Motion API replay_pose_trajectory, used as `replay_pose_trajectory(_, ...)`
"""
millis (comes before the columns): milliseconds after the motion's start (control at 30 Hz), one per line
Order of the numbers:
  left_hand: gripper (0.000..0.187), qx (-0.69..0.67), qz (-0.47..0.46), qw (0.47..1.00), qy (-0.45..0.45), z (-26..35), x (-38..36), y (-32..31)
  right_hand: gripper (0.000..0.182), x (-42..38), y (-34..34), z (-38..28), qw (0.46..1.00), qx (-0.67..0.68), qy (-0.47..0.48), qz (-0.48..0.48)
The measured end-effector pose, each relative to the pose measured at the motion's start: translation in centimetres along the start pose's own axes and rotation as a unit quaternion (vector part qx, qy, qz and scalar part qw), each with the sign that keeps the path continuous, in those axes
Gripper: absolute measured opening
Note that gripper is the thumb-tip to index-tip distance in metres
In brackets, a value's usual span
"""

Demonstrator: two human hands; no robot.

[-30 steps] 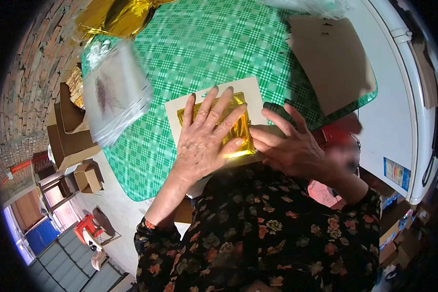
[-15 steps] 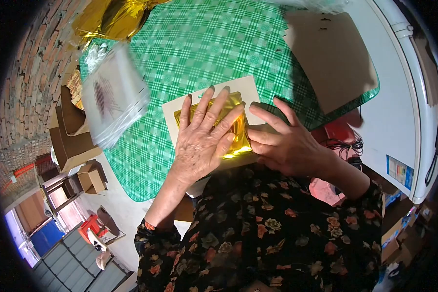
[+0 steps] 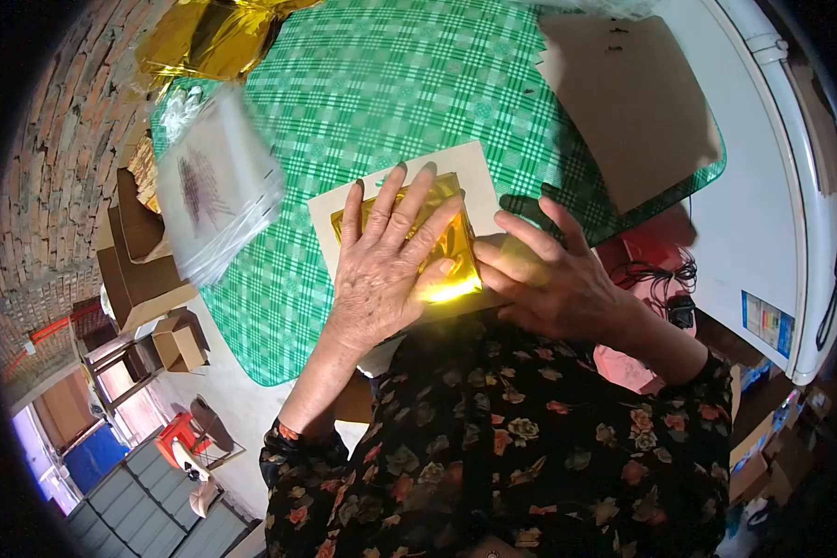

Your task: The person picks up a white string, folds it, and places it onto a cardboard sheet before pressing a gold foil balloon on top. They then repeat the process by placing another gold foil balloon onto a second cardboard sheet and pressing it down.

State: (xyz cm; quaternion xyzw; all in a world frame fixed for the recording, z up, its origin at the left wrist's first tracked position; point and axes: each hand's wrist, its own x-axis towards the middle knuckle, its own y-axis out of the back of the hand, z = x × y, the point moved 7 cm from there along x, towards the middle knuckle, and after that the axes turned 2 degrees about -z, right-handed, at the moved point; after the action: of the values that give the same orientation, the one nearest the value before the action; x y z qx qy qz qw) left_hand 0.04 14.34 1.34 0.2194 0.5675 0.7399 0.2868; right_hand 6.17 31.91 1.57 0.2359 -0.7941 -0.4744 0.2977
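Note:
A shiny gold foil packet [image 3: 458, 244] lies on a cream sheet of card [image 3: 477, 177] near the table's front edge. My left hand [image 3: 381, 260] rests flat across the packet, fingers spread and pointing away from me, covering much of its left side. At the packet's right edge is my right hand [image 3: 567, 279], with its fingers apart and its lower fingertips close to the foil. The upper fingers of that hand are raised, and yellow light reflected off the foil falls on them.
A green checked cloth [image 3: 363, 102] covers the table. Clear plastic bags [image 3: 219, 181] lie at the left, gold foil sheets [image 3: 209, 42] at the far left, and a large brown cardboard sheet [image 3: 632, 112] at the right. A white fridge [image 3: 753, 214] stands beyond the right edge.
My right hand has shifted slightly right, its upper fingers lifting a little away from the packet's edge. My left hand stays flat on the foil.

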Motion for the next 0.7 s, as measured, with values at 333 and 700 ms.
replay_pose_trajectory(333, 0.056, 0.008, -0.005, 1.0, -0.001, 0.0, 0.0, -0.1, 0.055, -0.9, -0.7, -0.6, 0.99, 0.115, -0.01, 0.08)
replay_pose_trajectory(700, 0.06, 0.004, -0.003, 1.0, -0.002, 0.0, -0.1, 0.0, 0.053, -0.1, -1.3, -2.6, 0.963, 0.051, -0.126, 0.233)
